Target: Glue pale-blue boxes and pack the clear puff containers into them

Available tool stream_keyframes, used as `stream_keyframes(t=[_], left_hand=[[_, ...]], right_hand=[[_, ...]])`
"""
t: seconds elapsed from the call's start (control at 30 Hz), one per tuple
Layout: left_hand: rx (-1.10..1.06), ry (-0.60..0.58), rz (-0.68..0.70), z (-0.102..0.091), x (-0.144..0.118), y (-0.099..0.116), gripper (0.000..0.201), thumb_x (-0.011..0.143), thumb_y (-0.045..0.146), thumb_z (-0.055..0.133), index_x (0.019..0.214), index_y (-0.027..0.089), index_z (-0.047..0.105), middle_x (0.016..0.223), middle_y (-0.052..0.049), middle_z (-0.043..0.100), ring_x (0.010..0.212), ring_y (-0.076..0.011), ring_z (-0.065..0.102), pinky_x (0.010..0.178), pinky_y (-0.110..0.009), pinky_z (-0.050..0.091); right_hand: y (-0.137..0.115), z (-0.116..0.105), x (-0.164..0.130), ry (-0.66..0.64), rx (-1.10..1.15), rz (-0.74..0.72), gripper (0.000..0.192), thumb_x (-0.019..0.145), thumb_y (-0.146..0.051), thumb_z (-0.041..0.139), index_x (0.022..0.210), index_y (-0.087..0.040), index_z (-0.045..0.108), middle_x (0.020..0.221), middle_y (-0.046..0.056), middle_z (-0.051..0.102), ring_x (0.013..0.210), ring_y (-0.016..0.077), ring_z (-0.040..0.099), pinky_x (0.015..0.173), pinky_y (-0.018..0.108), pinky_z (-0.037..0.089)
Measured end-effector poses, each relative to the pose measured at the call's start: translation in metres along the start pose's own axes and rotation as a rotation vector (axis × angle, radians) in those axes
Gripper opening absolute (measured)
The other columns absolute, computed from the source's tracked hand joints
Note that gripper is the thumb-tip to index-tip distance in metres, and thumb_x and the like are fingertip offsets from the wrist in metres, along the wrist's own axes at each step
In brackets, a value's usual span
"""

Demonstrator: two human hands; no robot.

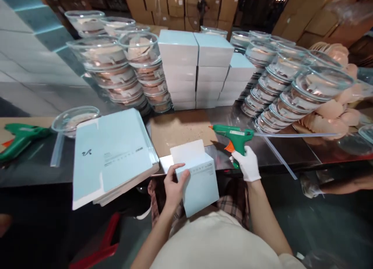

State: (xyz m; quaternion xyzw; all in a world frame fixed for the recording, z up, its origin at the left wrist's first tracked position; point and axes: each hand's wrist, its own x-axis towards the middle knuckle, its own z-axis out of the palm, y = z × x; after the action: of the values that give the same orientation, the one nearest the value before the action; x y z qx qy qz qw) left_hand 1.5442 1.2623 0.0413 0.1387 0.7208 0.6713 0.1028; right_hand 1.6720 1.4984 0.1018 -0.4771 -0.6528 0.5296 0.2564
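left hand (pixel 174 185) gripping box (pixel 200 181), fingers clamped on its side | right hand (pixel 247 164) squeezing glue gun (pixel 235 138), fingers wrapped round handle | risking hot nozzle dripping on tabletop (pixel 291 154), box flap (pixel 188 150) slipping

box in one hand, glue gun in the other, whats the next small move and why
Probably bring the glue gun nozzle across to the open white flap of the pale blue box. The left hand holds the box against the table edge with the flap standing up unglued, while the gloved right hand grips the gun, its tip pointing left over the cardboard sheet.
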Motion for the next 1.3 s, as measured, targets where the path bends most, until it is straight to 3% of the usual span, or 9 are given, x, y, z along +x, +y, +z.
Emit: stream_keyframes(t=[0.07,0.23,0.33,0.47,0.63,0.8,0.9,1.1,1.3], left_hand=[[-0.017,-0.040,0.024,0.008,0.002,0.005,0.033,0.081,0.051,0.079,0.096,0.022,0.076,0.092,-0.002,0.073,0.085,-0.0211,0.065,0.077,-0.031,0.050],[-0.016,-0.066,0.130,0.028,-0.001,0.019,0.029,0.084,0.048,0.080,0.098,0.024,0.076,0.095,-0.003,0.071,0.091,-0.0218,0.066,0.081,-0.032,0.050],[0.023,-0.061,0.199,0.034,-0.006,0.025,0.026,0.087,0.046,0.080,0.100,0.024,0.076,0.095,-0.003,0.068,0.091,-0.0212,0.065,0.082,-0.032,0.050],[0.061,-0.071,0.247,0.037,-0.011,0.029,0.024,0.088,0.044,0.080,0.101,0.024,0.076,0.094,-0.003,0.068,0.090,-0.0208,0.065,0.080,-0.031,0.049],[0.049,-0.091,0.282,0.042,-0.016,0.032,0.020,0.090,0.041,0.078,0.101,0.024,0.074,0.096,-0.003,0.068,0.093,-0.0209,0.065,0.084,-0.032,0.049],[0.052,-0.103,0.290,0.040,-0.020,0.036,0.021,0.090,0.042,0.079,0.100,0.024,0.074,0.094,-0.002,0.067,0.091,-0.0208,0.065,0.082,-0.032,0.050],[0.046,-0.083,0.282,0.035,-0.021,0.036,0.022,0.089,0.043,0.080,0.101,0.025,0.075,0.092,-0.001,0.066,0.088,-0.0194,0.063,0.080,-0.031,0.049],[0.069,-0.037,0.240,0.023,-0.016,0.029,0.026,0.088,0.047,0.080,0.101,0.025,0.076,0.090,-0.001,0.065,0.085,-0.0194,0.063,0.078,-0.031,0.049],[0.037,-0.047,0.230,0.015,-0.010,0.026,0.032,0.087,0.053,0.078,0.099,0.024,0.075,0.091,-0.002,0.068,0.087,-0.0210,0.064,0.079,-0.032,0.049]], right_hand=[[-0.020,-0.008,-0.010,0.024,0.173,-0.065,0.052,0.065,-0.052,0.082,0.098,-0.022,0.055,0.069,-0.001,0.069,0.056,0.0156,0.062,0.050,0.025,0.048],[-0.049,-0.020,-0.035,-0.396,0.341,0.021,0.046,0.066,-0.044,0.083,0.102,-0.019,0.071,0.070,0.002,0.070,0.047,0.0122,0.051,0.042,0.026,0.041],[-0.038,-0.020,-0.057,-0.345,0.218,0.017,0.039,0.073,-0.045,0.081,0.101,-0.019,0.075,0.069,0.002,0.071,0.045,0.0124,0.051,0.043,0.027,0.043],[-0.014,-0.017,-0.079,-0.352,0.079,-0.143,0.034,0.077,-0.046,0.079,0.098,-0.020,0.075,0.093,0.009,0.079,0.056,0.0171,0.064,0.052,0.033,0.056],[-0.004,-0.005,-0.082,-0.370,-0.129,-0.481,0.013,0.079,-0.033,0.073,0.082,-0.022,0.068,0.081,0.006,0.076,0.072,0.0234,0.072,0.071,0.037,0.061],[-0.005,0.005,-0.076,-0.306,-0.205,-0.548,0.012,0.077,-0.033,0.069,0.077,-0.023,0.063,0.075,0.003,0.073,0.064,0.0199,0.067,0.065,0.033,0.060],[0.000,-0.002,-0.071,-0.270,-0.194,-0.483,0.015,0.075,-0.035,0.071,0.073,-0.024,0.061,0.065,0.003,0.068,0.056,0.0192,0.061,0.059,0.034,0.057],[0.016,-0.029,-0.046,-0.225,-0.044,-0.102,0.031,0.069,-0.047,0.080,0.071,-0.021,0.064,0.060,0.002,0.064,0.050,0.0165,0.055,0.048,0.030,0.049],[0.017,-0.003,0.013,-0.375,0.165,0.117,0.041,0.070,-0.056,0.070,0.089,-0.019,0.068,0.077,0.007,0.077,0.047,0.0140,0.055,0.042,0.026,0.044]])
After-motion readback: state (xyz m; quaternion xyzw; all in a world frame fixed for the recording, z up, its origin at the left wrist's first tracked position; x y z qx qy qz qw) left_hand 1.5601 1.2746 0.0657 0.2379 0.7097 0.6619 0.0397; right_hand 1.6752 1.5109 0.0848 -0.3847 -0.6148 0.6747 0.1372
